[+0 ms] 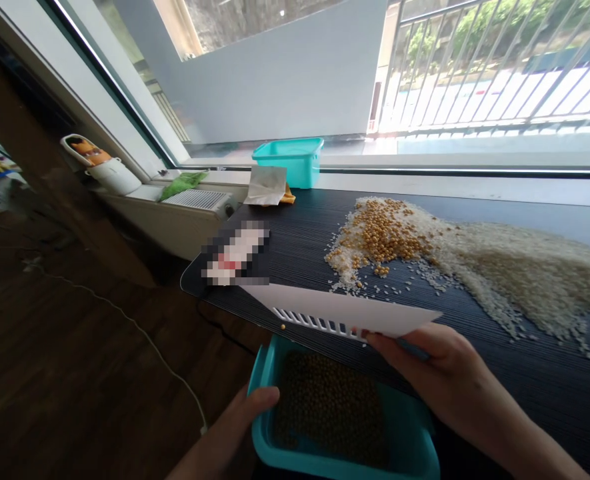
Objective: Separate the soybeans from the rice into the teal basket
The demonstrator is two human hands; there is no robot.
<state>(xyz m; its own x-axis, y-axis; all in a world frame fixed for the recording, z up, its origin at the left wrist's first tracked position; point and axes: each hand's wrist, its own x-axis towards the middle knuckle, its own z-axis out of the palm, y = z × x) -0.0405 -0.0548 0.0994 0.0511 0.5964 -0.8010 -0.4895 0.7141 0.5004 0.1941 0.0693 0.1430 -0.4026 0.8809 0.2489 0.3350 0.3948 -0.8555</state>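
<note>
My left hand (242,413) grips the side of a teal plastic bin (295,459), its thumb over the rim. The bin sits just below the table's front edge and holds many round beans (335,407), dark in the shade. My right hand (439,353) pinches a thin white slotted plastic scoop (355,308) by its right end. The scoop is tilted above the table edge, its row of slots toward the bin. One loose yellow bean (283,327) shows beside the slots. Beyond the scoop, yellow soybeans (387,233) lie mixed with white rice (535,267) on the table.
The dark table (295,247) runs along a window. A blurred-out item (237,253) lies at its left end. Behind stand a second teal bin (297,160) and a paper piece (266,185). A radiator (199,200) and a white cable (135,323) are at left.
</note>
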